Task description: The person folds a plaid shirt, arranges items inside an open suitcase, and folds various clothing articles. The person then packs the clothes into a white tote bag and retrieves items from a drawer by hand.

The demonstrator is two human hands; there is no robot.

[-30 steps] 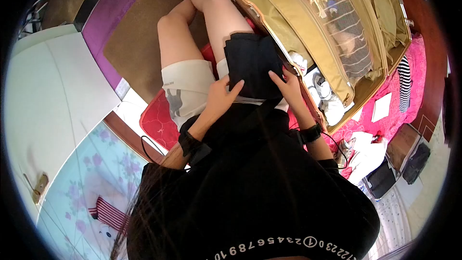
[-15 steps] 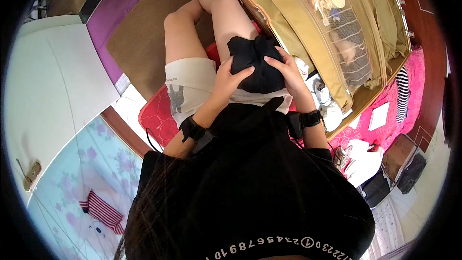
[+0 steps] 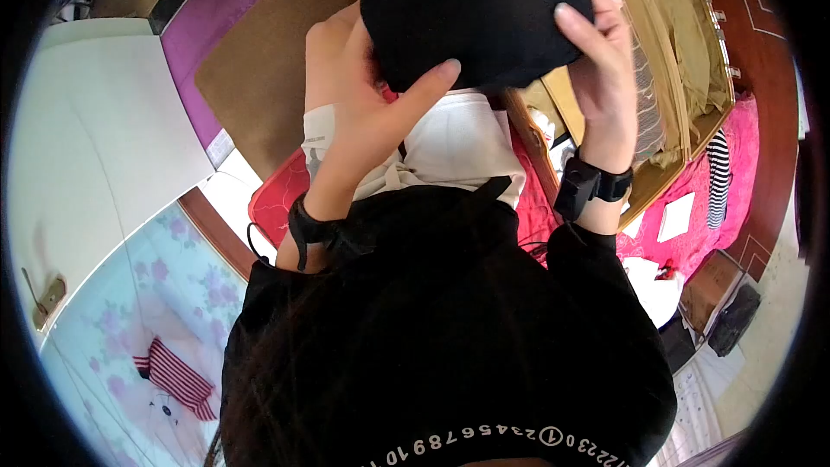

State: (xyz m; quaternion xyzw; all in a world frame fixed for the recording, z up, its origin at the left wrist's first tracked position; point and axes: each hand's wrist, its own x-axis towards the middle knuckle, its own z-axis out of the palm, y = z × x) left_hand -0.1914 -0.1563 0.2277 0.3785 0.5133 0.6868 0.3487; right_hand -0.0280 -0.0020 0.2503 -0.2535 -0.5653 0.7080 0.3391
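A folded black cloth piece (image 3: 471, 13), perhaps a garment, is held up over my lap, close to the camera, its top edge cut off by the frame. My left hand (image 3: 376, 121) grips its lower left corner, thumb lying on the front and the fingers hidden behind. At the right edge my right hand (image 3: 605, 65) pinches the cloth between thumb and fingers. Below it are my white shorts (image 3: 458, 134). The open tan suitcase (image 3: 683, 43) stands just beyond my right hand, partly covered by the cloth and that hand.
On the pink cloth (image 3: 735, 156) to the right lie a black-and-white striped item (image 3: 718, 177) and a white card (image 3: 676, 217). A red-striped sock (image 3: 180, 379) rests on the blue floral surface (image 3: 212, 285) at lower left. A white panel (image 3: 104, 138) with a handle stands left.
Both hands have raised the black cloth from my lap toward the camera. It looks flatter and wider now, and my right hand has moved up and to the right, to its edge.
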